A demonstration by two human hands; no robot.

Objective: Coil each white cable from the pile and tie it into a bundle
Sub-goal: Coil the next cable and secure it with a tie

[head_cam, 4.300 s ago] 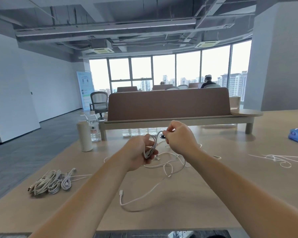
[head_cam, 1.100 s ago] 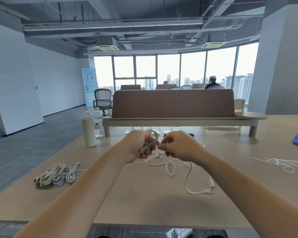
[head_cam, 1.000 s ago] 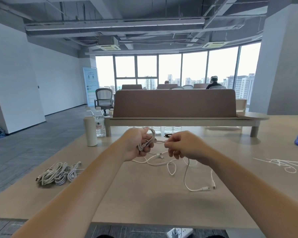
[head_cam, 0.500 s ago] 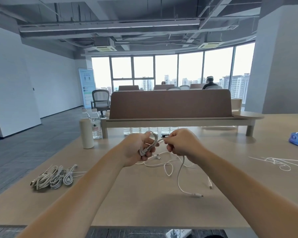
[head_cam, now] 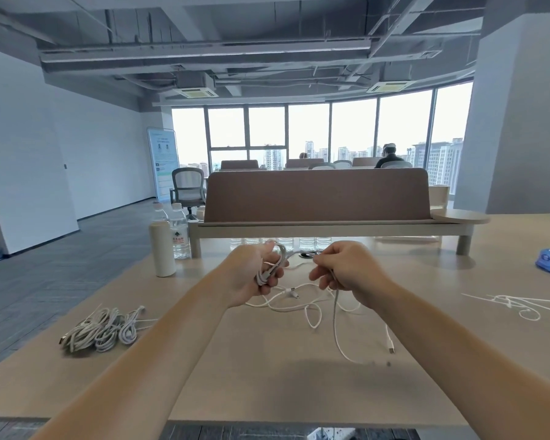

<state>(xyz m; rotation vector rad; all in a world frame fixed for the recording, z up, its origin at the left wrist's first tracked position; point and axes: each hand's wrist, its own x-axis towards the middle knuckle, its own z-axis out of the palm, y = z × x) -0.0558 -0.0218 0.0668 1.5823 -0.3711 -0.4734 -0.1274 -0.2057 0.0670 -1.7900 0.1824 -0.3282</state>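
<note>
The left hand (head_cam: 248, 276) is held above the bench (head_cam: 267, 385) with a small coil of white cable (head_cam: 271, 267) in its grip. Its fingers (head_cam: 278, 274) are curled round the loops, and the thumb lies across the top of them. The right hand (head_cam: 351, 271) is level with it, close by but not touching. Its fingers (head_cam: 320, 276) are curled in and pinch the strand that runs from the top of the coil across the gap between the two hands.

From under the right fingers the free tail (head_cam: 334, 319) hangs to the bench and curves away towards the person. Its end is too blurred to make out.

Directly below both sets of fingers lies the loose pile (head_cam: 294, 301) of tangled white cable, flat on the bench. Well to the left of the left fingers, and nearer the person, sit the tied bundles (head_cam: 99, 328), packed side by side. Well to the right of the right fingers lie some thin white ties (head_cam: 518, 304).

Beyond and left of the left fingers a white bottle (head_cam: 162, 249) stands just beside a clear water bottle (head_cam: 179, 231). Past both hands a brown divider panel (head_cam: 315, 195) stands across the bench.
</note>
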